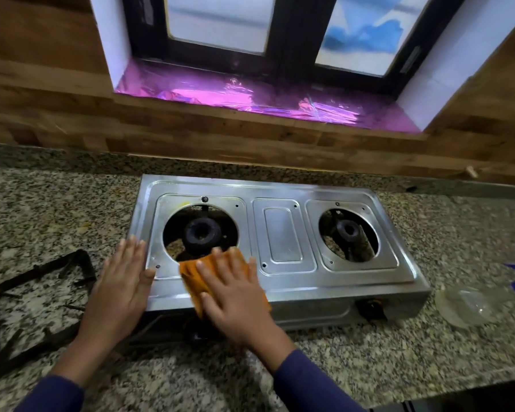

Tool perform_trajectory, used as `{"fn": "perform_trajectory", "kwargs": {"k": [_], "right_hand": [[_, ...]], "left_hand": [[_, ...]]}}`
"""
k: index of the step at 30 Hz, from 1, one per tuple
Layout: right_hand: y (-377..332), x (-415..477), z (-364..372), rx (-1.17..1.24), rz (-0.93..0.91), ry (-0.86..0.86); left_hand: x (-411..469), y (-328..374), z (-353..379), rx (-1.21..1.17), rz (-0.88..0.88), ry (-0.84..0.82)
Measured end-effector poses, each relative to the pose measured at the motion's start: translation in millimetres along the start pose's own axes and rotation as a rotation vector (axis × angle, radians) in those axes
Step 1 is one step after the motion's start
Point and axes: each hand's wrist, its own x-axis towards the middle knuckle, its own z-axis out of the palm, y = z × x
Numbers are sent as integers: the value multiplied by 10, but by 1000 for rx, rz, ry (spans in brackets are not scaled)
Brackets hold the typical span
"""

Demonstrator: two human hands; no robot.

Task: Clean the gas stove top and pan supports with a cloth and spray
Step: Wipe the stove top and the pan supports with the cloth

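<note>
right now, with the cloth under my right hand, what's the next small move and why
Probably slide the orange cloth round the left burner opening toward the back, where a yellowish smear shows on the stove top. Your right hand presses it flat at the front, and your left hand rests on the stove's left edge.

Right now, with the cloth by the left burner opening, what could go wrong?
The orange cloth under the right hand overlaps the left burner opening, so it could snag on the burner or push grime inside. It also drapes over the stove front edge, where a stroke might nudge the knob below.
</note>
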Motion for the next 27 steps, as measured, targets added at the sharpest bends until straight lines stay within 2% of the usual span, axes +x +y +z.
{"fn": "perform_trajectory", "kwargs": {"k": [6, 11, 16, 21, 24, 27], "right_hand": [[863, -298, -311, -70, 247, 23], [880, -289, -315, -52, 353, 66], [109, -103, -80, -50, 263, 103], [-622, 257, 187, 45, 50, 89], [-702, 298, 230, 66, -24, 91], [-457, 151, 204, 54, -112, 116]], "left_hand": [[2, -36, 35, -19, 3, 18], [10, -48, 69, 1, 13, 21], [20, -82, 91, -76, 30, 45], [23, -154, 89, -209, 17, 20], [12, -149, 74, -182, 4, -1], [5, -122, 69, -150, 10, 3]]}}
